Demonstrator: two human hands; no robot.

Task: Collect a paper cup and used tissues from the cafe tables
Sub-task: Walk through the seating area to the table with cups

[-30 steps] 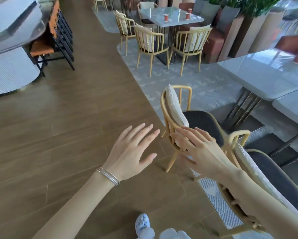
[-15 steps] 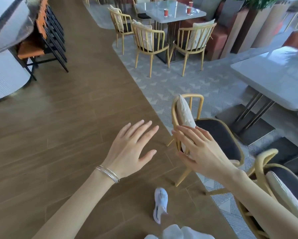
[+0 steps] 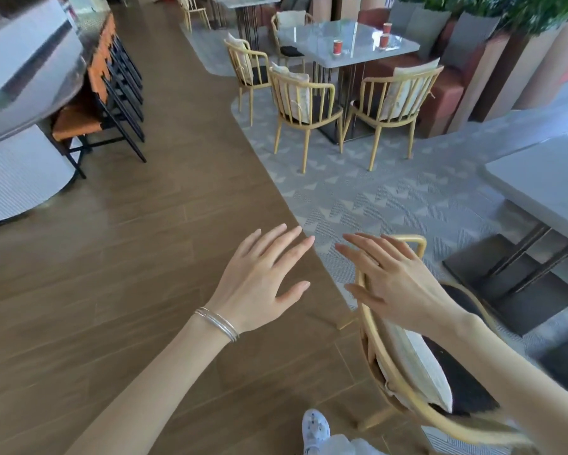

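A person is standing in a cafe, looking down past two bare arms held out in front. The left hand [image 3: 259,280], with thin silver bangles [image 3: 217,323] at the wrist, is hovering palm down over the brown wood-plank floor [image 3: 111,274], fingers spread wide and holding nothing. The right hand [image 3: 397,284] is likewise empty and splayed, its fingers floating just above the curved top rail of a yellow metal chair with a cream cushion and dark seat [image 3: 417,362]; whether the palm is actually touching the rail cannot be told. Both hands seem to be kept free and forward because nothing has been collected yet (the reach is probably for balance while passing the chair).

Well beyond the fingertips, up and to the right, a pale grey marble-look table [image 3: 348,47] is carrying three small red paper cups [image 3: 337,47], standing upright and apart from one another, with yellow spindle-back chairs tucked around it. These cups are the likeliest target, so walking there looks like the step in hand. No used tissues are visible from here. To the right of the right hand's fingers, another grey tabletop [image 3: 538,178] is showing only a bare corner. A white shoe [image 3: 315,431] is showing below the wrists.
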